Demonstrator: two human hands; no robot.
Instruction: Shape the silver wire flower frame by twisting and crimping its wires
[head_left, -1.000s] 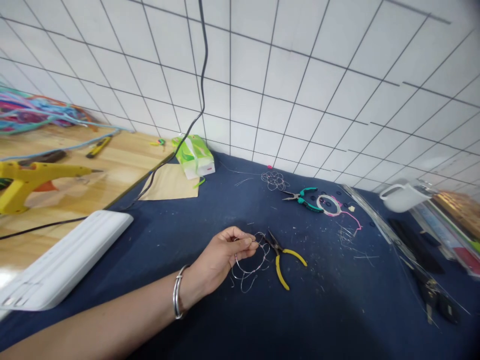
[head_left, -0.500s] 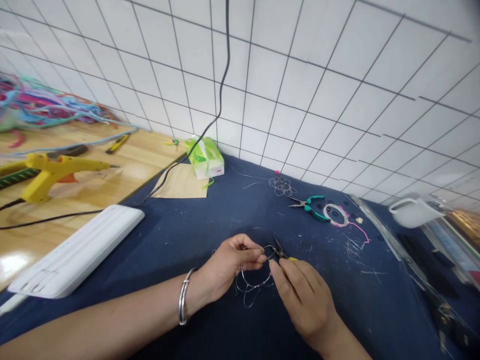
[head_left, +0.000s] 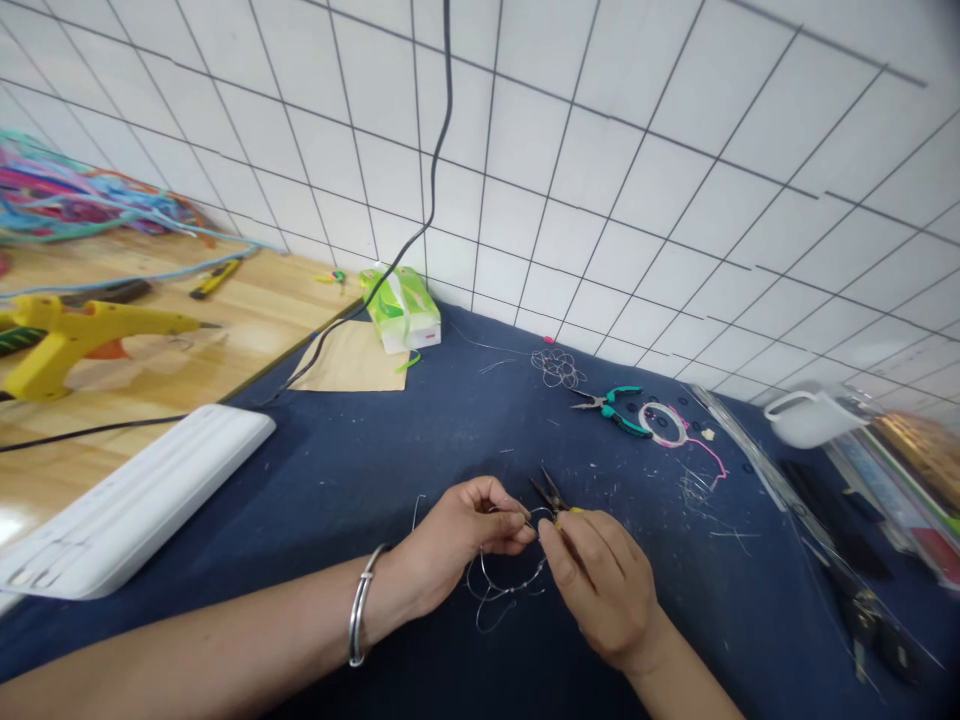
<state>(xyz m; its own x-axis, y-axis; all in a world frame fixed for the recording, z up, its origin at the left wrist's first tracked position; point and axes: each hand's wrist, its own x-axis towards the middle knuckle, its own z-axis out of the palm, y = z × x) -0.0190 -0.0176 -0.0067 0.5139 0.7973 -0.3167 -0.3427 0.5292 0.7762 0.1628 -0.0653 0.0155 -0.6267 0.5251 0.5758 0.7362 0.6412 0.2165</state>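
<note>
My left hand, a silver bangle on its wrist, pinches a thin silver wire between thumb and fingers. The wire runs into a bent loop with loose curling ends that hangs below both hands, just over the dark blue cloth. My right hand is closed around needle-nose pliers; a bit of yellow handle shows by its fingers. The pliers' dark jaws point up and away, slightly parted. My right thumb and forefinger are close to the wire, but whether they touch it I cannot tell.
Teal-handled pliers, a white ring-shaped roll and coiled wire lie farther back. A power strip, yellow glue gun and tissue pack are leftward. A white mug stands right.
The whole view has shifted slightly, so the background sits a little farther left. Both hands keep their grips close together; the pliers' jaws appear slightly more parted.
</note>
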